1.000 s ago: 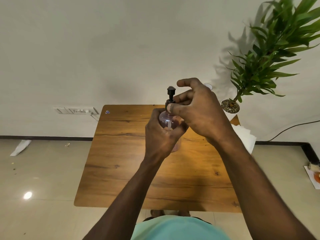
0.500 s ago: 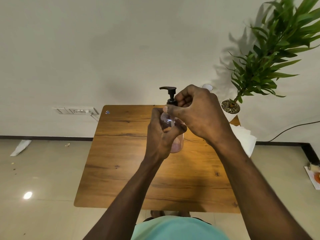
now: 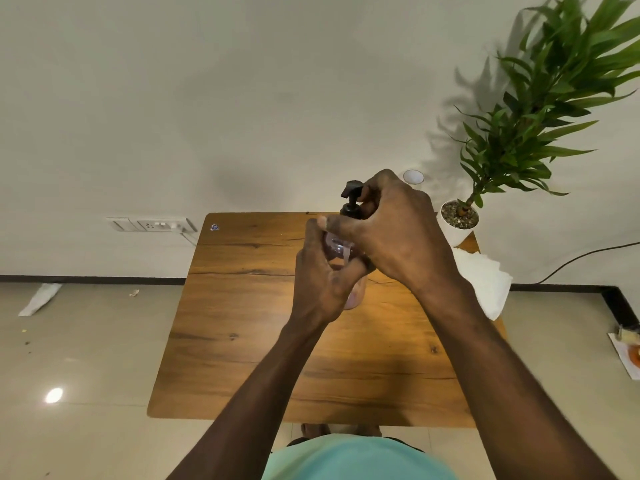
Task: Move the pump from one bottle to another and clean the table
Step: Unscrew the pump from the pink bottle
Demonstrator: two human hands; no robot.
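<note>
A clear bottle (image 3: 337, 249) with pinkish liquid at its bottom stands on the wooden table (image 3: 242, 306), near the middle. My left hand (image 3: 323, 275) is wrapped around its body. A black pump (image 3: 351, 197) sits in the bottle's neck, its spout pointing left. My right hand (image 3: 391, 230) grips the pump's collar from the right, fingers curled around it. Behind my right hand, the white top of a second bottle (image 3: 413, 176) shows; its body is hidden.
A potted plant in a white pot (image 3: 457, 223) stands at the table's far right corner. A white cloth (image 3: 485, 278) lies over the right edge. A wall socket (image 3: 152, 224) with a cable is left of the table. Litter lies on the floor.
The pump head has turned: its spout pointed toward me, then left, and still points left. My right hand has shifted around the collar. The bottle and my left hand have stayed in place.
</note>
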